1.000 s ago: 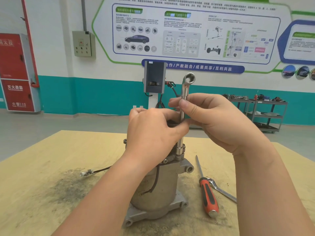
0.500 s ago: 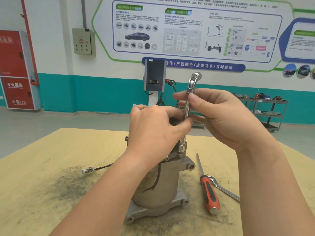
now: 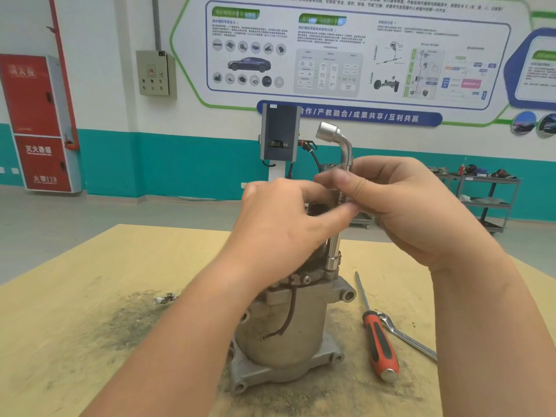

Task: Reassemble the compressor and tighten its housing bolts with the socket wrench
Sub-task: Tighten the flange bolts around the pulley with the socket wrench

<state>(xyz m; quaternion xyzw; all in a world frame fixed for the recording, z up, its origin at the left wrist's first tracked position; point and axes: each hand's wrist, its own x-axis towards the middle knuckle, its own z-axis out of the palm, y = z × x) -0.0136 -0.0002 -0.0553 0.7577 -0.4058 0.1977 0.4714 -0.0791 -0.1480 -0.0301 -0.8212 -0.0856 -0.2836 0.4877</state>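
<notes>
Since the previous frame the socket wrench (image 3: 338, 188) has turned: its bent upper end now points left. The compressor (image 3: 288, 326) stands upright on the wooden table (image 3: 90, 296), wrench seated vertically on its top right edge. Right hand (image 3: 403, 206) pinches the shaft; left hand (image 3: 285, 224) grips it beside. A red-handled screwdriver (image 3: 379, 344) lies to the right.
</notes>
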